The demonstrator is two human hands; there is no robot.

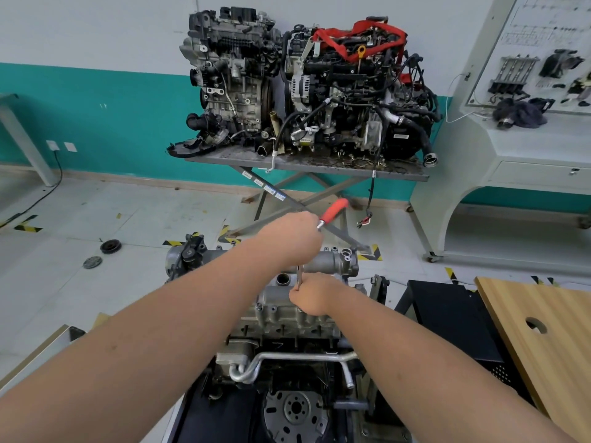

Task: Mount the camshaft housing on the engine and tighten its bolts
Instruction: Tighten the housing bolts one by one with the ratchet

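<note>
On top of the engine (287,334) sat the housing (319,266). Left hand (292,241) wrapped round ratchet (332,212) to turn; right hand (311,297) pinched its bar (298,276), kept straight over a bolt.

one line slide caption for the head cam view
Left hand turns a red-handled ratchet while right hand steadies its extension on the camshaft housing.

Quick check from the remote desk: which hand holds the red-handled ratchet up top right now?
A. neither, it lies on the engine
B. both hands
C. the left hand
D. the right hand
C: the left hand grips the ratchet by its head end, while the right hand pinches the extension shaft lower down, above the camshaft housing.
</note>
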